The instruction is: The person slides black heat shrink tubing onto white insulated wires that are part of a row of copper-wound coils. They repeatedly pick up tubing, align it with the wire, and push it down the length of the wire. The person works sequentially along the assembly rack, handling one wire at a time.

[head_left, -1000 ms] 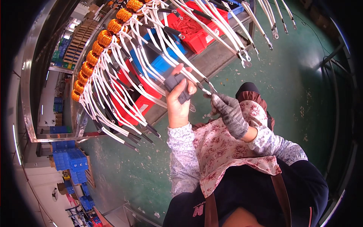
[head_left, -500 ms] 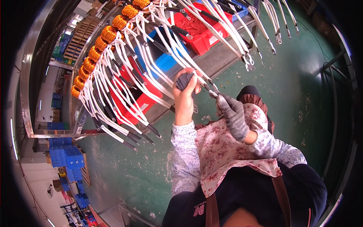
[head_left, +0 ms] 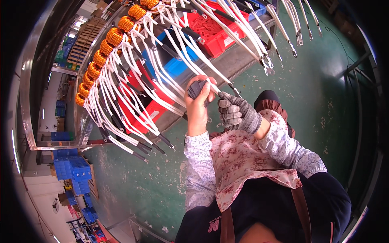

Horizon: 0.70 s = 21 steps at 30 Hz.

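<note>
My bare left hand [head_left: 197, 108] is closed around a bunch of short black sleeves [head_left: 196, 88]. They look like heat-shrink tubing, held between thumb and fingers. A white cable [head_left: 213, 87] runs down past the fingertips of that hand. My right hand [head_left: 240, 114], in a grey glove, has its fingers curled around the end of this cable, hiding its tip. Just above the glove, another cable end [head_left: 234, 88] with a dark sleeve sticks out. Both cables come from the row of copper-wound coils [head_left: 115, 37] at the upper left.
Many white cables with black sleeves and metal lugs hang over the metal bench edge [head_left: 239, 67]. Behind them stand a red bin [head_left: 219, 44] of red pieces, a blue bin [head_left: 178, 62] and another red bin [head_left: 152, 111]. Blue crates [head_left: 73, 168] are stacked at the left.
My right hand has moved left and up along the cable, closer to my left hand, and its fingers have curled in. My left hand has stayed almost still with the black sleeves.
</note>
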Each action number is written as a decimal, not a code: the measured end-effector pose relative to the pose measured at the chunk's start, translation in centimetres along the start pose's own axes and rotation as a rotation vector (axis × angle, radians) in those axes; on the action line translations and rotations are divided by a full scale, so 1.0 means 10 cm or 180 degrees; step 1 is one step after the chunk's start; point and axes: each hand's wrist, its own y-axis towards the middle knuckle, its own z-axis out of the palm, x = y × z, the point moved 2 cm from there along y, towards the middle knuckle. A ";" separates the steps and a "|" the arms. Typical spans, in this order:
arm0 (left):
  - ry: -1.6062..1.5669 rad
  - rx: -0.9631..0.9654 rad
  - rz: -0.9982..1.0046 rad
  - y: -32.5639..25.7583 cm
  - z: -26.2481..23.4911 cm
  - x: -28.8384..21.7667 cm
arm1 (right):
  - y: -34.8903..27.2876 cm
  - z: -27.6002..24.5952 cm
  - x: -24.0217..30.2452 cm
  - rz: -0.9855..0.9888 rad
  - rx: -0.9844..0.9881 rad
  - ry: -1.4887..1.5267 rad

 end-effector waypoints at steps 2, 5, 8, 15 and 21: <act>0.0056 -0.0026 -0.0032 -0.02 0.01 0.02 | 0.03 0.01 -0.01 0.0060 0.0248 0.0210; 0.0052 -0.0026 -0.0042 -0.02 -0.06 0.02 | -0.05 0.17 -0.06 -0.0901 -0.1067 -0.2099; 0.0082 -0.0034 -0.0048 -0.01 -0.06 0.03 | -0.09 0.22 -0.11 -0.2517 -0.1831 -0.4912; 0.0090 -0.0087 -0.0014 -0.03 0.04 -0.06 | 0.01 0.24 -0.03 -0.1402 -0.1538 -0.3531; 0.0087 -0.0036 -0.0069 -0.04 -0.05 -0.03 | -0.04 0.19 -0.09 -0.1411 -0.1572 -0.3705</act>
